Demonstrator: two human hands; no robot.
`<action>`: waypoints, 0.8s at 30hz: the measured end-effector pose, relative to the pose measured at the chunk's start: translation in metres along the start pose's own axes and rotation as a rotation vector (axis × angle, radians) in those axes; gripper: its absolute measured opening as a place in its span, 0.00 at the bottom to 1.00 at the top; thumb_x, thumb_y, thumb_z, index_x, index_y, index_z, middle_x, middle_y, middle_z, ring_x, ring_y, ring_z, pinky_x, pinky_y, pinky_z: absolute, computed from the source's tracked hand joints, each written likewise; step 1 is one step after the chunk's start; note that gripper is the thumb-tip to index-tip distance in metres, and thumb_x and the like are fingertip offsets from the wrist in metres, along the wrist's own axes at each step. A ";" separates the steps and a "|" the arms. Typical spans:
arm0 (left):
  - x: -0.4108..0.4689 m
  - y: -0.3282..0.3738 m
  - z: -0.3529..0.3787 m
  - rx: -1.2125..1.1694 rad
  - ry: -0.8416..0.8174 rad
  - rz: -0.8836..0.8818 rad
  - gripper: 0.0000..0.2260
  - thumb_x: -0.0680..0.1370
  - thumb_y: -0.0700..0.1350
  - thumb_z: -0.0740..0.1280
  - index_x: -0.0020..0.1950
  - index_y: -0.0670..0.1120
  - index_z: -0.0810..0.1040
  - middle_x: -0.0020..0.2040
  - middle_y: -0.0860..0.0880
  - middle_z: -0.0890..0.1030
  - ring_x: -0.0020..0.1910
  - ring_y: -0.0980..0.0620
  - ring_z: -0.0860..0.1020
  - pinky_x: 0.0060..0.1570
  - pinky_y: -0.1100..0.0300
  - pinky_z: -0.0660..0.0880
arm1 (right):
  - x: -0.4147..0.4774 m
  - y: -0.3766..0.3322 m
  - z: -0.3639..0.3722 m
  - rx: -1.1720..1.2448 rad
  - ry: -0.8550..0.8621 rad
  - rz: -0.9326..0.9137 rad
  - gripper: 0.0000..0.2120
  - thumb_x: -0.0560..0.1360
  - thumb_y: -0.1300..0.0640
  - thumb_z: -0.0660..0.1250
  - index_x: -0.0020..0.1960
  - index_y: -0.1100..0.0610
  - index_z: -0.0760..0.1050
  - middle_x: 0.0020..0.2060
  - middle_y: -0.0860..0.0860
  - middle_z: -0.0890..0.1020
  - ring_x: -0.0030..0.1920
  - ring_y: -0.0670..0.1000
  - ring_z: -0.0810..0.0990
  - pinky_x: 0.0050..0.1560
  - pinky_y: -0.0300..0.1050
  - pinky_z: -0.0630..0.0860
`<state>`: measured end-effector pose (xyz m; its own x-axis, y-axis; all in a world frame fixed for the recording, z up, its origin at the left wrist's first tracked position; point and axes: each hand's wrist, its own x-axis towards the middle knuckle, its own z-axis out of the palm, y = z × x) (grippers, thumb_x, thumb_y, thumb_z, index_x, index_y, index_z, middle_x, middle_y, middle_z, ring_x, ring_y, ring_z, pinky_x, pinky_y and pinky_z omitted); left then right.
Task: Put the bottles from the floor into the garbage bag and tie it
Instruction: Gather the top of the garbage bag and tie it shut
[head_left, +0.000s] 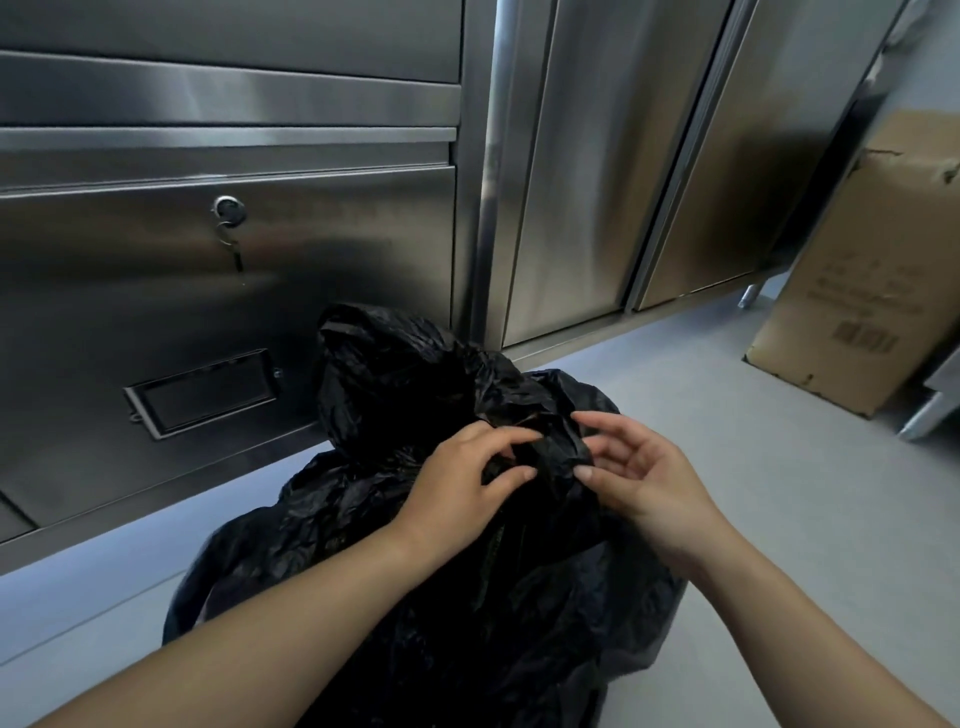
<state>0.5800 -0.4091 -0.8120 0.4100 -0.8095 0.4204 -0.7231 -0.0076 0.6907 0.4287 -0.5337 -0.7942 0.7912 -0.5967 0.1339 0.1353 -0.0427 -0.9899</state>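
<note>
A full black garbage bag (395, 545) stands on the grey floor in front of me, its neck gathered and twisted near the top, with a loose flap of plastic sticking up behind. My left hand (462, 483) pinches the bunched plastic at the neck between thumb and curled fingers. My right hand (639, 478) is at the same bunch from the right, its thumb and fingertips on the plastic. No bottles show; whatever is in the bag is hidden.
Stainless steel cabinets run along the left and back, one drawer front (223, 291) with a lock and hanging key (228, 223). A cardboard box (857, 291) leans at the right. Grey floor (753, 509) lies open to the right of the bag.
</note>
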 end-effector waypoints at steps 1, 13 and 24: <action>-0.001 0.000 0.000 0.005 0.037 -0.014 0.12 0.72 0.47 0.72 0.55 0.54 0.80 0.43 0.55 0.76 0.45 0.59 0.75 0.49 0.72 0.69 | 0.001 0.000 0.000 0.017 0.013 0.003 0.20 0.69 0.74 0.67 0.58 0.58 0.76 0.38 0.50 0.82 0.39 0.46 0.81 0.38 0.33 0.76; -0.002 0.001 -0.030 -0.080 -0.040 -0.005 0.02 0.72 0.46 0.72 0.43 0.52 0.81 0.42 0.57 0.76 0.45 0.63 0.76 0.48 0.73 0.68 | 0.008 0.000 0.018 -0.792 -0.161 -0.252 0.28 0.69 0.45 0.71 0.67 0.37 0.66 0.65 0.34 0.69 0.66 0.31 0.63 0.63 0.25 0.61; -0.013 -0.033 -0.053 -0.188 0.154 -0.345 0.06 0.75 0.52 0.68 0.51 0.59 0.77 0.46 0.55 0.77 0.48 0.65 0.74 0.43 0.76 0.67 | 0.023 0.037 0.011 -0.091 0.287 0.175 0.09 0.77 0.50 0.64 0.49 0.51 0.81 0.44 0.49 0.86 0.48 0.50 0.84 0.49 0.46 0.77</action>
<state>0.6284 -0.3675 -0.8088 0.6992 -0.6806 0.2191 -0.4208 -0.1439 0.8957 0.4587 -0.5403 -0.8269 0.5963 -0.8015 -0.0441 -0.0512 0.0168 -0.9985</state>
